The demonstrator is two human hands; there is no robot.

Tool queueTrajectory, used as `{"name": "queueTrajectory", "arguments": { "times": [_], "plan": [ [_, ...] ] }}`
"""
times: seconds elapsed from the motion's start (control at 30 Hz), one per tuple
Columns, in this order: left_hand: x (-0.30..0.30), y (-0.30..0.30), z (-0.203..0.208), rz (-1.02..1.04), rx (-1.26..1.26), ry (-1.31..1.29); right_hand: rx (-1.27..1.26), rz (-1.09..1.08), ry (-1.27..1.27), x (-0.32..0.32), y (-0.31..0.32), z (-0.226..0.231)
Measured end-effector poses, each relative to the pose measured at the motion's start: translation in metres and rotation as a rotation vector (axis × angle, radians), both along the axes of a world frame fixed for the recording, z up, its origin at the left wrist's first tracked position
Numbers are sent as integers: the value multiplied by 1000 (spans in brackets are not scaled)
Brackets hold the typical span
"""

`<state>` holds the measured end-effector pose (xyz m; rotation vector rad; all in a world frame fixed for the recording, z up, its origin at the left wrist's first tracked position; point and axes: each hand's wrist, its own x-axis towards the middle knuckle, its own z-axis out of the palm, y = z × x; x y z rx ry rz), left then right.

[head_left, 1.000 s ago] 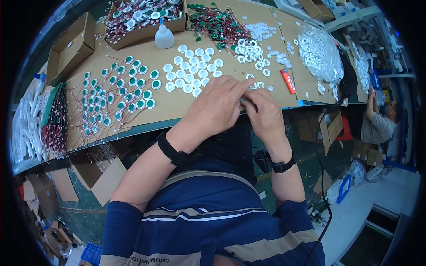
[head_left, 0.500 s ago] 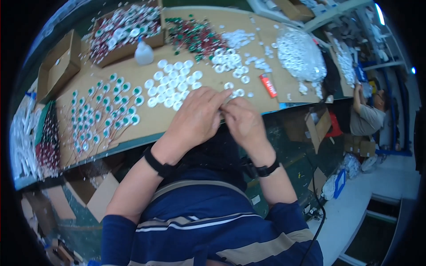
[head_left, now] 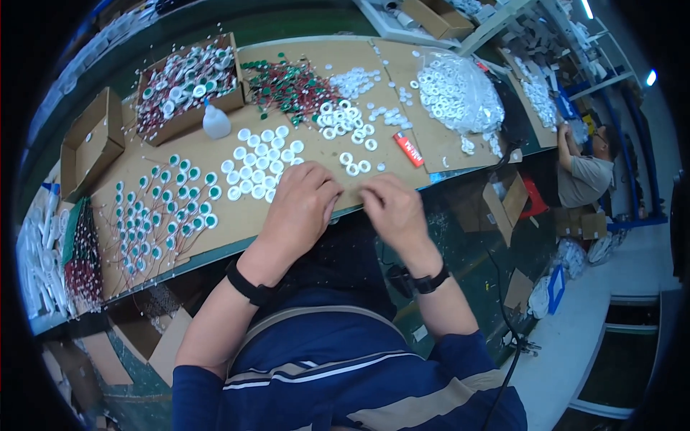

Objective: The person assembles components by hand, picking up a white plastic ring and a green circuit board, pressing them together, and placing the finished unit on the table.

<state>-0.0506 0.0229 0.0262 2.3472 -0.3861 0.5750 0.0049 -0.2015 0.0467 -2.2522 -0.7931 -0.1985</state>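
Note:
My left hand (head_left: 302,200) is curled at the table's front edge, thumb and fingers closed; whatever is in it is mostly hidden. A short gap to the right, my right hand (head_left: 394,210) has its fingertips pinched together, and anything between them is too small to name. Just beyond my left hand lies a group of white round caps (head_left: 259,162). A few white rings (head_left: 352,169) and a small white disc (head_left: 381,167) lie beyond the gap between my hands. Farther back is a cluster of white rings (head_left: 341,120).
Green-centred discs with red wires (head_left: 167,203) cover the table's left. Behind stand a carton of wired parts (head_left: 188,79), a squeeze bottle (head_left: 215,121) and a green-and-red wired pile (head_left: 287,85). A red lighter (head_left: 409,149) lies near a bag of white parts (head_left: 460,90). Another person (head_left: 586,169) works at far right.
My hands have come apart, leaving a gap between them. The left moved slightly left and the right slightly right. The view has shifted, so the table sits lower and farther left.

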Motion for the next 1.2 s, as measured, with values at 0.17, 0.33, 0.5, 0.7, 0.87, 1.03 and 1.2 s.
{"name": "queueTrajectory", "arguments": {
  "times": [0.17, 0.33, 0.5, 0.7, 0.87, 1.03, 1.2],
  "plan": [
    [5, 11, 7, 42, 87, -8, -51, -209, -19, 19, -38, 8],
    [6, 28, 3, 100, 148, -49, -44, -202, -23, 26, -32, 0],
    [6, 29, 8, 151, 162, -67, -103, -183, -52, 37, -22, -5],
    [13, -10, 11, 12, 46, -62, -167, -162, -23, 41, -23, -6],
    [14, -24, 4, -54, 121, -102, -150, -130, 50, 24, -19, -2],
    [3, -7, 2, -90, 88, -47, -140, -23, -33, 10, -11, -2],
    [-4, 3, 5, -92, 64, 13, -106, 26, -35, 4, 6, -9]
  ]
}}
